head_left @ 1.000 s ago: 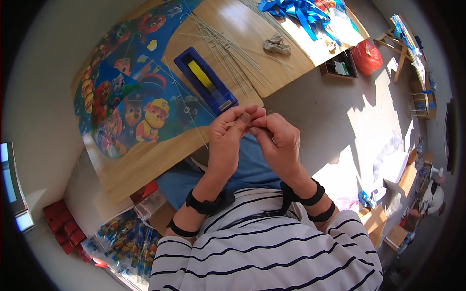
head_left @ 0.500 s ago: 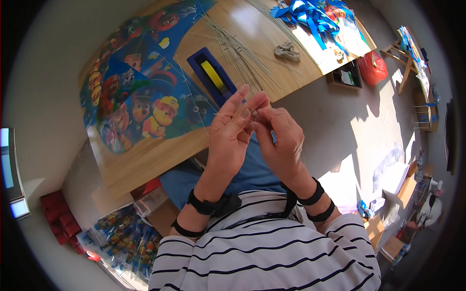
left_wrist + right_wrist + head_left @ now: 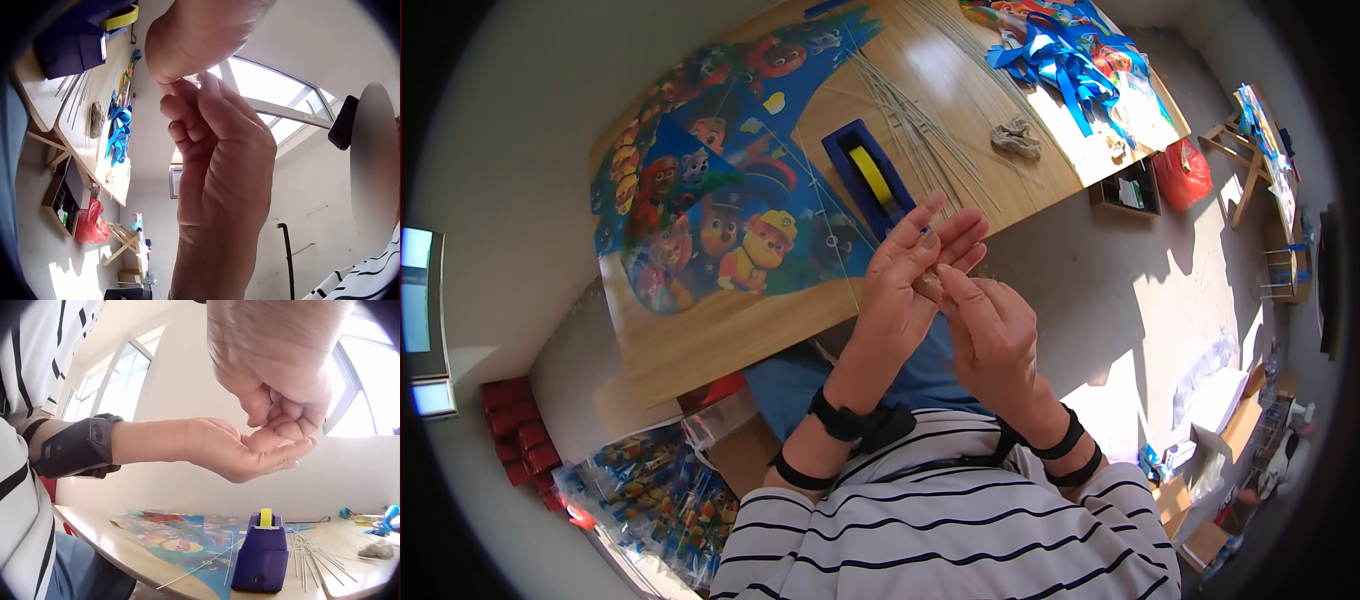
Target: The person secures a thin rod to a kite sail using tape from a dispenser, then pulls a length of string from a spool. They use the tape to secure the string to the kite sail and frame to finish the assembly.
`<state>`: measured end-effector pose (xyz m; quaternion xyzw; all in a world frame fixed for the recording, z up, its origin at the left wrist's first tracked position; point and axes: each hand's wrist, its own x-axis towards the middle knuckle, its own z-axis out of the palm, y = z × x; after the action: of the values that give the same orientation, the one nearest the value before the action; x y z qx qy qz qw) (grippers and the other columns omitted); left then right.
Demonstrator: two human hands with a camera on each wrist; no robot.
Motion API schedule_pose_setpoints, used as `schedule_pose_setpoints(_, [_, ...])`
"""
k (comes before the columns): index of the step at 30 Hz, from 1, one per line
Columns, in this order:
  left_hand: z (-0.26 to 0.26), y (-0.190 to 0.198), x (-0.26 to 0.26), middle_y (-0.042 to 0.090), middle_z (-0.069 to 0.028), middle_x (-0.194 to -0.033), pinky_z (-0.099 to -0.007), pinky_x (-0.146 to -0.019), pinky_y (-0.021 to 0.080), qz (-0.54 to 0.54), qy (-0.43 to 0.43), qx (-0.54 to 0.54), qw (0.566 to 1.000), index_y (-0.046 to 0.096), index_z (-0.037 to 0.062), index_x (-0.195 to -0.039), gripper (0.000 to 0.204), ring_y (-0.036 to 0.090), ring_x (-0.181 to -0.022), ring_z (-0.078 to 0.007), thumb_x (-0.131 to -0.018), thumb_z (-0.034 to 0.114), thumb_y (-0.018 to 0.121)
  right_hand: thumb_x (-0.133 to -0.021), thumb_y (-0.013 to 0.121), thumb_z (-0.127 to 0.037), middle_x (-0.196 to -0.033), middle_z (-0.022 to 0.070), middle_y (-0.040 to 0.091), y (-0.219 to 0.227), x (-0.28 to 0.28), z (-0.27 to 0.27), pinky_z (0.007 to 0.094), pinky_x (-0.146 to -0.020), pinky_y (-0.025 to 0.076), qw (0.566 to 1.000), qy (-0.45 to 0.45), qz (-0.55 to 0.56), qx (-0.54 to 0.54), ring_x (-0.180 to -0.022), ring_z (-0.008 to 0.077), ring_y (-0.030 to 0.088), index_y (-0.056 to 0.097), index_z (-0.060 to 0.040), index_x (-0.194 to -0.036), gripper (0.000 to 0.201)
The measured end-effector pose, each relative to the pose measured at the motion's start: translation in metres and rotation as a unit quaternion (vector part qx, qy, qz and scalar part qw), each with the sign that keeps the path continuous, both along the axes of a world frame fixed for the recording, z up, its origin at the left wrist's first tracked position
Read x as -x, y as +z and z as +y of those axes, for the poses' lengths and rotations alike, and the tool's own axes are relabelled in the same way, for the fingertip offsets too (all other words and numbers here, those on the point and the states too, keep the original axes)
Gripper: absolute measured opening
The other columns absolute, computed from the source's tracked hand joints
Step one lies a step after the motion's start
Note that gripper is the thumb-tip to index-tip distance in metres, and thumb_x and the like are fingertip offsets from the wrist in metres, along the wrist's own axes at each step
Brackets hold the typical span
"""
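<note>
My left hand (image 3: 897,290) is held palm up over the near table edge, its fingers stretched out. Curled fingers of my right hand (image 3: 998,335) meet the left palm and pinch a small clear piece (image 3: 192,79), mostly hidden between the hands. Just beyond the left fingertips stands a blue tape dispenser (image 3: 842,152) with a yellow roll (image 3: 870,176). Left of it lies a blue sheet printed with cartoon dogs (image 3: 735,225), a thin rod and string across it.
Thin pale rods (image 3: 930,150) are strewn behind the dispenser, near a crumpled greyish bundle (image 3: 1015,138). Blue ribbons (image 3: 1065,65) heap up on the far right of the table. Below that end are an open box (image 3: 1125,190) and a red bag (image 3: 1183,175).
The left hand has gone from fingers bent against the right fingertips to fingers spread out, palm up. The right hand has turned, its fingers now in the left palm. The head view has shifted slightly.
</note>
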<state>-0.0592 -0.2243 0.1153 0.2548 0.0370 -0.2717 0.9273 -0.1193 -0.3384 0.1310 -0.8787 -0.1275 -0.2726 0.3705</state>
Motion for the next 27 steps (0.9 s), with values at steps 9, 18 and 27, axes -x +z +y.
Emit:
schedule_pose_setpoints(9, [-0.028,0.017,0.033,0.040,-0.0088,-0.147,-0.0317,-0.110,0.040,-0.123,-0.053,0.046,0.990,0.025,0.0017,-0.151,0.057,0.044,-0.133,-0.0197,-0.106,0.035,0.038,-0.092,0.054,-0.048,-0.135,0.0214,0.052,0.030,-0.040,-0.010,0.0491,-0.108,0.031,0.996,-0.049,-0.054,0.046,-0.129,0.0380,0.045,0.052,0.0016,-0.135,0.066])
schedule_pose_setpoints(18, [-0.031,0.014,0.003,0.022,-0.0096,-0.159,-0.0372,-0.118,0.026,-0.101,-0.078,0.089,0.988,0.011,0.0082,-0.156,0.079,0.027,-0.145,-0.0237,-0.100,0.062,0.026,-0.089,0.021,-0.078,-0.157,0.0160,0.031,0.004,-0.025,0.015,0.0517,-0.119,0.009,0.998,0.065,0.009,-0.005,-0.149,0.0356,0.018,0.029,-0.0015,-0.152,0.100])
schedule_pose_setpoints(27, [-0.060,0.012,0.019,0.013,-0.0099,-0.163,-0.0367,-0.120,0.019,-0.142,-0.136,-0.016,0.980,0.005,0.0100,-0.157,0.081,0.014,-0.150,-0.0234,-0.100,0.062,0.028,-0.091,0.025,-0.075,-0.158,0.0155,0.029,-0.001,-0.060,-0.042,0.0566,-0.118,0.002,0.998,-0.053,-0.012,-0.020,-0.149,0.0343,0.017,0.031,-0.0099,-0.153,0.090])
